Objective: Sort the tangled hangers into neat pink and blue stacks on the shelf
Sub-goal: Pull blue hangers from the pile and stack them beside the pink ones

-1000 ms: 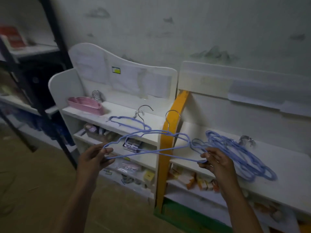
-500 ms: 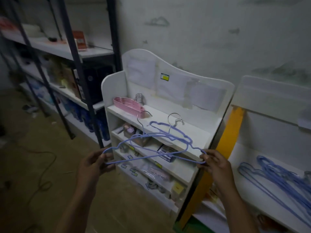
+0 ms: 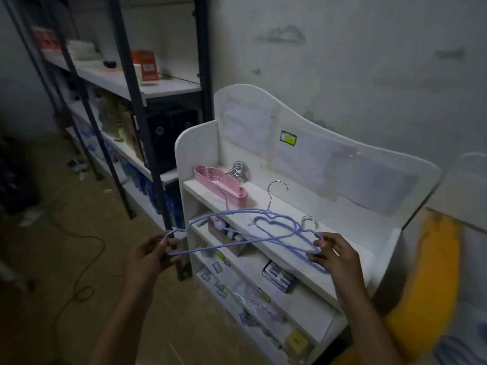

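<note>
White shelf unit [image 3: 369, 177] against the wall, blue hanger [image 3: 237, 243] held level in front of its top shelf by both hands.

Beside the unit on its left stands a dark metal rack [image 3: 137, 106] with boxes and packets on its boards; a yellow panel [image 3: 427, 285] shows blurred at the right edge. On the top shelf, a neat stack of pink hangers [image 3: 224, 185] lies at the left end with its metal hooks bunched toward the back, and blue hangers [image 3: 279, 227] lie flat near the front edge, right of the pink stack. The left hand [image 3: 150, 256] pinches the left end of the held hanger, fingers curled round the wire; the right hand [image 3: 334, 256] grips its right end, just over the shelf's front edge and the hangers lying there.
</note>
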